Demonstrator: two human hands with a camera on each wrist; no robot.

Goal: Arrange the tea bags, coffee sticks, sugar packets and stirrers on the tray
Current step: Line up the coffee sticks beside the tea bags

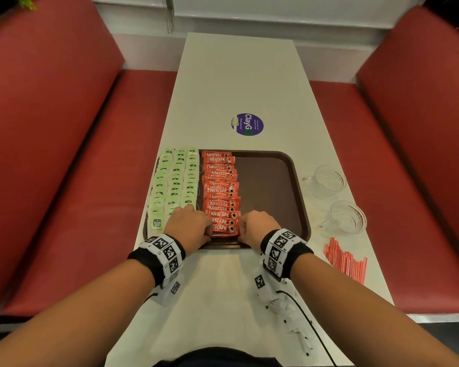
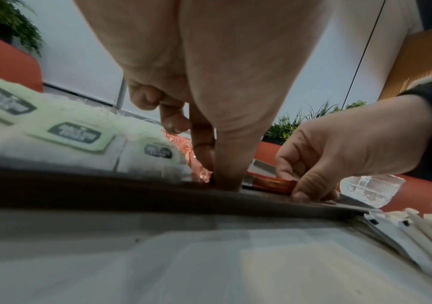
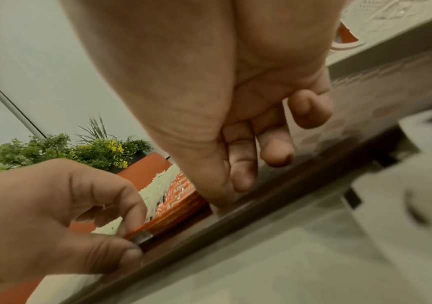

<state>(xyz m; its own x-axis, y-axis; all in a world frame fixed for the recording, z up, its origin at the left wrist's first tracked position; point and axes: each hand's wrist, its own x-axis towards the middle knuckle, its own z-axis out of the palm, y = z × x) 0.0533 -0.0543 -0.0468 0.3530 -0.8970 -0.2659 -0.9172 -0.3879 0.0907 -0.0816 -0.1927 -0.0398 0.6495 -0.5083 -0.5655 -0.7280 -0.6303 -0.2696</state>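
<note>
On the left third of the brown tray (image 1: 294, 165), green tea bags (image 1: 174, 181) are lying in three columns running away from the person; the label on the nearest bag is too blurred to read. Just right of them, red coffee sticks (image 1: 221, 192) printed "NESCAFE CLASSIC" are overlapping in one column, each stick's long axis lying across the tray, left to right, with the cup picture at its right end.

The left hand (image 1: 190, 227) is pinching the left end of the nearest coffee stick (image 1: 223, 230) between thumb and curled fingers, at the tray's near edge. The right hand (image 1: 256, 225) is pinching its right end, thumb tip pressing down at the tray's rim.

The right half of the tray is showing bare brown floor. Beyond the tray, a purple "ClayGo" sticker (image 1: 247, 124) is sitting on the white table (image 1: 239, 75). Right of the tray, two glass cups (image 1: 335, 198) are standing on the table, and nearer, red-and-white stirrers (image 1: 346, 262) are lying in a loose pile by the table's right edge. White packets (image 1: 289, 311) are lying on the table under the right forearm.
</note>
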